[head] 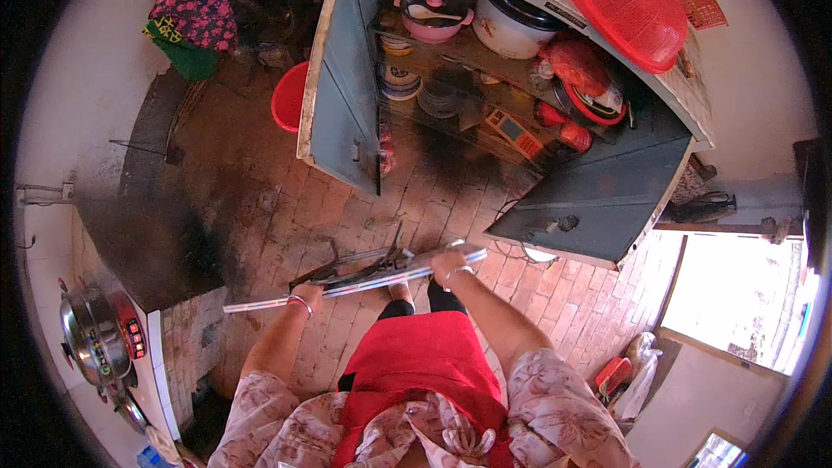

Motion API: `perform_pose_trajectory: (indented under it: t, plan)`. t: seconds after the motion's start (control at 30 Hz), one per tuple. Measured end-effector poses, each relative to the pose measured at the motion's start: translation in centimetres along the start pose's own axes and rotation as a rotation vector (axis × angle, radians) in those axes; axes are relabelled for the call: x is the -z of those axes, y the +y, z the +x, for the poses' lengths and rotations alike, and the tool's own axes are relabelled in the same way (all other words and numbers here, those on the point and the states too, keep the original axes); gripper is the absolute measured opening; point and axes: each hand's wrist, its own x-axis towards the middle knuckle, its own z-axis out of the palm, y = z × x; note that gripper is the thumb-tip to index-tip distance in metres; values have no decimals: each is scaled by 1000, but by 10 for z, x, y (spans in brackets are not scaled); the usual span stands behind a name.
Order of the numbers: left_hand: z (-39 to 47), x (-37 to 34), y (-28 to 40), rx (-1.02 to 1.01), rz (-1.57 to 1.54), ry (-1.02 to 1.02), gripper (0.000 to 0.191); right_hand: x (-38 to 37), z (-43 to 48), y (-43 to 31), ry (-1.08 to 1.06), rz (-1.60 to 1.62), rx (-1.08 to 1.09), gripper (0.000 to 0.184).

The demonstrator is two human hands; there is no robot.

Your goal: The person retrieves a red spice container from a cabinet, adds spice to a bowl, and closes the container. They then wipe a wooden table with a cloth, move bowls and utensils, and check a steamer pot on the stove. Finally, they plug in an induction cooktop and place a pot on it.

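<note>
A flat board with a coloured edge, seen edge-on, is held across in front of me above the brick floor. Dark folding metal legs or a frame show on its far side. My left hand, with a red band and a bracelet at the wrist, grips its left part. My right hand, wearing a silver bangle, grips it near the right end. The fingers of both hands are partly hidden by the board and frame. My feet stand just behind it, below a red apron.
Ahead, a cabinet with both doors swung open holds a pink pot, a rice cooker and bowls. Its right door reaches close to the board. A steel pot stands on the left counter. A red basin sits beside the cabinet.
</note>
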Motion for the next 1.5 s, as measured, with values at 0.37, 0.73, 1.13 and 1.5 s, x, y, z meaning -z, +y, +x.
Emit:
perform_pose_trajectory:
  t: [0.37,0.73,1.13,1.5]
  plan:
    - [2,-70,-12,-226,159,481,28,-104,-76,-45,55,170,-141,27]
    - [-37,78,-10,-181,-583,-172,45,-98,-198,113,888,1461,-466,21]
    - [-7,353,39,-287,-1448,541,24,151,-280,199,689,1401,-675,44]
    - [68,433,231,-403,-1394,283,41,210,-162,192,646,1583,-459,57]
